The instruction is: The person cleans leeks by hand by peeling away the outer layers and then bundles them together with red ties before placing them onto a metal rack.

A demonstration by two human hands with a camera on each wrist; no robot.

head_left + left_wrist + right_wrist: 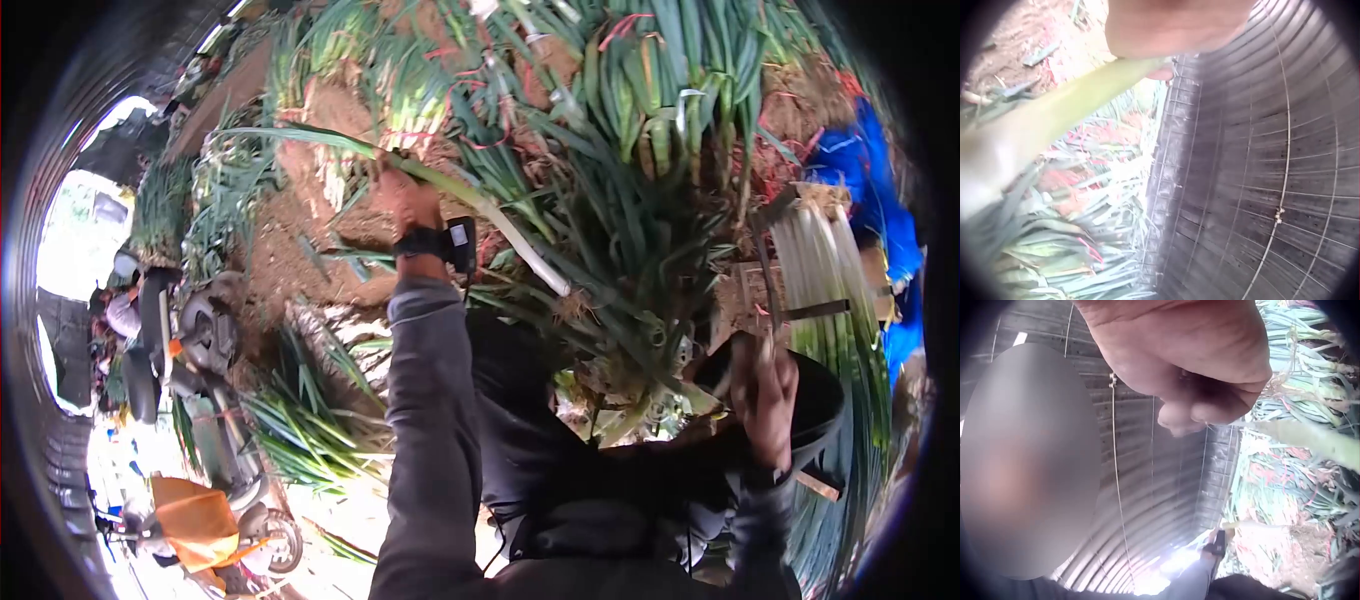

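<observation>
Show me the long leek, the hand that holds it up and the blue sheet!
Leek [488, 207]: head view, on its pale green stalk.
Left hand [410, 200]: head view, on the middle of the hand.
Blue sheet [902, 240]: head view, on its crumpled middle.

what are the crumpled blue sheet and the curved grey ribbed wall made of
The crumpled blue sheet looks like thin, slightly shiny plastic tarpaulin, from its bright colour and loose folds; coated fabric is possible. The curved grey ribbed wall seems dull plastic film, wrinkled between thin lines, perhaps wire.
</observation>
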